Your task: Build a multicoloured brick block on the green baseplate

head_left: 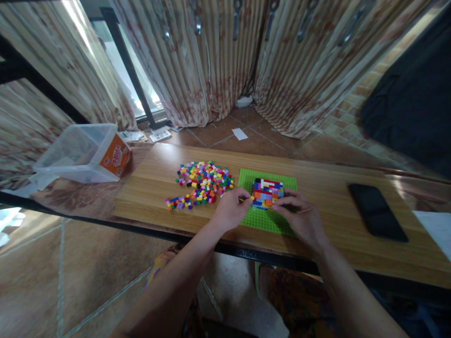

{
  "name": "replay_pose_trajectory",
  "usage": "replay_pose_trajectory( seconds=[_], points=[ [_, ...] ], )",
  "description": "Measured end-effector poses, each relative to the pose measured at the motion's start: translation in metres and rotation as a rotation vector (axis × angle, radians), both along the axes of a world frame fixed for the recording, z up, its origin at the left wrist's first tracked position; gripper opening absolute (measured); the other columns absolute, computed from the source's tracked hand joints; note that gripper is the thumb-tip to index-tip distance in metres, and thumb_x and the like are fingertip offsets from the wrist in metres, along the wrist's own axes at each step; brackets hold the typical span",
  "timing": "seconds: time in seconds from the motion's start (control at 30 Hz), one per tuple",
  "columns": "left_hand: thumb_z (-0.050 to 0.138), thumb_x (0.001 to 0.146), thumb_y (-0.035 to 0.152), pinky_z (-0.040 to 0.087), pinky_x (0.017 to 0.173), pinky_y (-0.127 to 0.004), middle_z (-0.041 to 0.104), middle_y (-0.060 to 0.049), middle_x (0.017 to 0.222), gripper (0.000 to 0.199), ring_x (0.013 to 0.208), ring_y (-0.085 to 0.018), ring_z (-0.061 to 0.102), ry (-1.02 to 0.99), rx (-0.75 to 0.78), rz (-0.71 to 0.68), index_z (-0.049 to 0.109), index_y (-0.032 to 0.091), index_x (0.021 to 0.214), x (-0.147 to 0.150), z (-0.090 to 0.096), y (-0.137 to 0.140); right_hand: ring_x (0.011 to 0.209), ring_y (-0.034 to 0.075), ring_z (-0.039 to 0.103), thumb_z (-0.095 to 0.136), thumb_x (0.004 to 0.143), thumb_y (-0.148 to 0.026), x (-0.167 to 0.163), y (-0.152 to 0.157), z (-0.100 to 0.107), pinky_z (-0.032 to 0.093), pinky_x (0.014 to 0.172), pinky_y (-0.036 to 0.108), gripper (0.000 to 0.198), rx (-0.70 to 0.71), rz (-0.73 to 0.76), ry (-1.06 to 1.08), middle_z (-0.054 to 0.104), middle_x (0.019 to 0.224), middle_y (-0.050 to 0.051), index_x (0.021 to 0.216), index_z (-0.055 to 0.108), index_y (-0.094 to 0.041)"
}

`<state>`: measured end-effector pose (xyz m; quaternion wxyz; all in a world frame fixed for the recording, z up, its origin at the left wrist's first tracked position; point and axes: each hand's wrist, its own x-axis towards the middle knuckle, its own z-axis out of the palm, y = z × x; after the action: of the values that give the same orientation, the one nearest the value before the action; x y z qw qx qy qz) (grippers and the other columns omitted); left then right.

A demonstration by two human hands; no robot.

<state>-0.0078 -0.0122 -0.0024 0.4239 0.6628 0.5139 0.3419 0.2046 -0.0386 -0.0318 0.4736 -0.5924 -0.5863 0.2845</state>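
Several striped curtain panels (pixel 211 61) filled the far side of my view, hanging in folds down to the tiled floor. In front of them I had the long wooden tabletop (pixel 151 180), running across nearly the whole feed. Past its left end I could make out a clear plastic bin (pixel 79 171) with an orange label facing the table. On the tabletop, right of centre, lay the green studded baseplate (pixel 266 223), and just to its left were the loose bricks (pixel 207 180), scattered in a heap of mixed colours.

Both hands were at the baseplate. The right hand (pixel 306 220) reached over its near right part, fingers bent and slightly parted, their tips against the right side of the brick build; whether they gripped it or only steadied it, I could not tell. The left hand (pixel 230 211) came in from the other side, thumb and forefinger drawn together at the build's left edge. Farther right, well apart from the hands, I saw a black phone (pixel 378 212) lying flat.

The brick build (pixel 268 192) sat on the baseplate between the hands, many-coloured and roughly rectangular. Smallest was a yellow brick (pixel 252 198) at the left fingertips; I could not tell whether it was pinched there or already attached.
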Motion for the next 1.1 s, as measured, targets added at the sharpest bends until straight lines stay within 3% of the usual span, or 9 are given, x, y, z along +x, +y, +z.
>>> replay_pose_trajectory(
  seconds=[0.33, 0.5, 0.6, 0.7, 1.1],
  points=[
    [0.059, 0.085, 0.018, 0.041, 0.061, -0.022, 0.063, 0.0, 0.07, 0.009, 0.065, -0.012, 0.056, -0.152, -0.054, -0.056, 0.063, 0.016, 0.077, 0.0, -0.001, -0.002, 0.113, 0.026, 0.063, 0.081, 0.071, -0.048, 0.006, 0.0, 0.008, 0.047, 0.1, 0.047, 0.025, 0.041, 0.004, 0.035, 0.068, 0.118, 0.007, 0.083, 0.079, -0.027],
    [0.06, 0.083, 0.015, 0.043, 0.063, -0.022, 0.062, 0.001, 0.073, 0.004, 0.067, -0.012, 0.058, -0.259, -0.067, -0.133, 0.063, 0.016, 0.085, 0.003, 0.001, -0.005, 0.09, 0.021, 0.068, 0.076, 0.078, -0.04, 0.004, -0.002, 0.022, 0.053, 0.083, 0.038, 0.016, 0.134, -0.157, 0.171, 0.074, 0.094, 0.005, 0.081, 0.077, -0.025],
    [0.06, 0.084, 0.018, 0.043, 0.064, -0.022, 0.061, 0.002, 0.072, 0.003, 0.066, -0.011, 0.056, -0.313, -0.062, -0.182, 0.063, 0.017, 0.086, 0.01, 0.002, -0.009, 0.079, 0.019, 0.068, 0.073, 0.08, -0.041, -0.006, -0.008, 0.03, 0.053, 0.076, 0.035, 0.016, 0.056, -0.045, 0.121, 0.076, 0.085, 0.003, 0.083, 0.078, -0.025],
    [0.062, 0.085, 0.02, 0.047, 0.069, -0.023, 0.065, 0.0, 0.078, 0.006, 0.072, -0.012, 0.059, -0.408, -0.047, -0.21, 0.063, 0.017, 0.09, 0.017, 0.004, -0.012, 0.08, 0.019, 0.068, 0.072, 0.082, -0.042, -0.016, -0.014, 0.034, 0.053, 0.075, 0.034, 0.018, -0.005, 0.074, 0.091, 0.077, 0.089, 0.002, 0.088, 0.078, -0.027],
    [0.071, 0.082, 0.028, 0.05, 0.071, -0.024, 0.067, -0.001, 0.077, 0.016, 0.07, -0.011, 0.062, -0.58, -0.126, -0.241, 0.063, 0.015, 0.086, 0.031, 0.002, -0.015, 0.067, 0.016, 0.063, 0.076, 0.076, -0.048, -0.016, -0.015, 0.042, 0.051, 0.065, 0.029, 0.024, -0.125, 0.146, 0.283, 0.073, 0.07, 0.001, 0.074, 0.077, -0.023]
  ],
)
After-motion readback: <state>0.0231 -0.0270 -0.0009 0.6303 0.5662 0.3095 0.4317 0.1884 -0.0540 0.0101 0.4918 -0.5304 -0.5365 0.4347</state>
